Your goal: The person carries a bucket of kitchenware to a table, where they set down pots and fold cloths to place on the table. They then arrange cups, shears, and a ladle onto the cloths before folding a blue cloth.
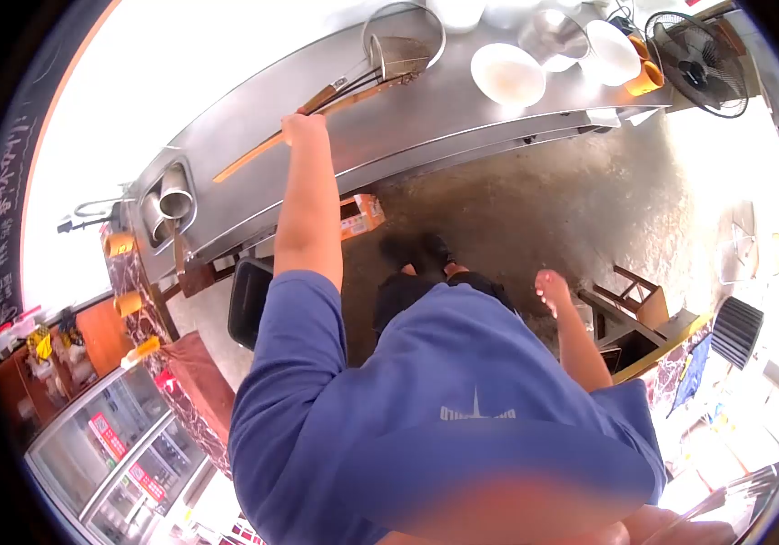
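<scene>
My left hand (303,127) reaches over the steel counter (253,118), its fingers wrapped round long wooden sticks (248,158) and apparently the wooden handle of a strainer (401,56). The far ends of the sticks and the strainer lie at the back of the counter, beside a round metal rim. My right hand (551,291) hangs low at my right side above the floor, fingers loosely bent and apart, with nothing in it.
White bowls (507,75), a steel pot (553,38), orange cups (646,79) and a black fan (696,68) stand at the right. Metal cylinders (174,193) sit in a sink (191,218) at the left. Below are an orange box (364,216), a black bin (249,302) and a wooden stool (651,307).
</scene>
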A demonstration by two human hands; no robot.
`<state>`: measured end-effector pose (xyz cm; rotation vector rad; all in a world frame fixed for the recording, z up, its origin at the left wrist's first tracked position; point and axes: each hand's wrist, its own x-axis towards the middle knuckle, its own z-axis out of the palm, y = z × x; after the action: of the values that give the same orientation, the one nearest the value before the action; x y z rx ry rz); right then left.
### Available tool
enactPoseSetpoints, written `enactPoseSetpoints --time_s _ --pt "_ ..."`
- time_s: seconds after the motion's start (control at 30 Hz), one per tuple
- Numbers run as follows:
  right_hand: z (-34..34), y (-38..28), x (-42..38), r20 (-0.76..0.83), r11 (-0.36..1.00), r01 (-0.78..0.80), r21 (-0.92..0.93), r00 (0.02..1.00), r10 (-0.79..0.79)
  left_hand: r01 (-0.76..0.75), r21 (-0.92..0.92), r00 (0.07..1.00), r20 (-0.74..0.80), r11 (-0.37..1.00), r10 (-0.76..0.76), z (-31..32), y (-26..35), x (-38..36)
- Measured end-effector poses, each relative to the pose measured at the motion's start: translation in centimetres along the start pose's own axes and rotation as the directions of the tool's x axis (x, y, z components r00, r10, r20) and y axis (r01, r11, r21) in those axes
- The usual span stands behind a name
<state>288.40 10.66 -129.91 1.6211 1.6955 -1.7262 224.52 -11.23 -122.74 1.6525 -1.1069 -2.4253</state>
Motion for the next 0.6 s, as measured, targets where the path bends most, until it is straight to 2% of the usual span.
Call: enactPoseSetpoints --time_s 0.07,0.1,0.13,0.17,0.2,0.23,0.27,0.3,0.33,0.37,0.43,0.47,0.53,0.57,0.6 --pt "1.1 1.7 -2.4 -0.024 0.976 -0.193 0.101 0.980 0.196 0.065 0.013 0.998 -0.017 0.998 -0.065 0.5 -1.1 0.6" --pt "1.4 3.3 -2.8 0.007 0.968 -0.231 0.094 0.973 0.232 -0.258 0.627 0.964 0.214 0.735 0.156 -0.2 -1.3 -0.5" --pt "1.7 4.9 -3.1 0.006 0.963 -0.267 0.041 0.964 0.267 -0.529 0.845 0.843 0.513 0.081 0.160 -0.8 -1.5 -1.0" --pt "2.0 5.5 -3.6 0.035 0.948 -0.309 0.082 0.951 0.307 -0.522 0.848 0.848 0.506 0.091 0.156 -0.8 -2.1 -0.7" --pt "2.3 6.2 -3.8 0.039 0.945 -0.318 0.070 0.948 0.316 -0.415 0.823 0.909 0.390 0.387 0.147 -0.6 -2.8 0.0" --pt "2.6 6.4 -4.0 0.045 0.943 -0.327 0.058 0.945 0.325 -0.274 0.712 0.956 0.275 0.646 0.102 -0.3 -3.6 0.8" --pt "2.5 6.5 -4.0 0.043 0.944 -0.326 0.044 0.945 0.324 -0.115 0.525 0.984 0.174 0.843 0.026 -0.1 -4.3 1.7" --pt "2.5 6.1 -3.9 0.035 0.948 -0.314 0.052 0.949 0.312 0.042 0.276 0.993 0.096 0.960 -0.072 0.2 -4.6 2.1" --pt "2.5 5.6 -3.6 0.031 0.953 -0.299 0.059 0.954 0.297 0.182 -0.009 0.982 0.052 0.983 -0.181 0.3 -4.4 2.6" --pt "2.2 5.0 -3.1 0.039 0.956 -0.291 0.043 0.956 0.290 0.176 -0.026 0.983 0.048 0.984 -0.175 0.1 -4.1 3.1" --pt "1.5 3.4 -1.9 0.024 0.965 -0.263 0.005 0.965 0.263 0.253 0.291 0.916 0.234 0.923 -0.325 -0.8 -2.9 2.6" --pt "1.2 2.4 -1.1 0.030 0.966 -0.258 0.015 0.966 0.257 0.248 0.270 0.921 0.232 0.930 -0.312 -1.3 -2.4 2.3" --pt "0.7 0.2 0.8 0.067 0.971 -0.233 -0.060 0.969 0.237 0.172 0.524 0.864 0.327 0.834 -0.384 -3.1 -0.5 -1.2" --pt "0.5 -1.0 1.8 0.091 0.969 -0.220 -0.117 0.969 0.231 0.170 0.497 0.873 0.326 0.851 -0.364 -4.6 0.3 -1.3" --pt "0.8 -1.9 3.0 0.081 0.973 -0.207 -0.103 0.973 0.215 0.134 0.521 0.844 0.386 0.843 -0.373 -6.2 0.6 -1.0"
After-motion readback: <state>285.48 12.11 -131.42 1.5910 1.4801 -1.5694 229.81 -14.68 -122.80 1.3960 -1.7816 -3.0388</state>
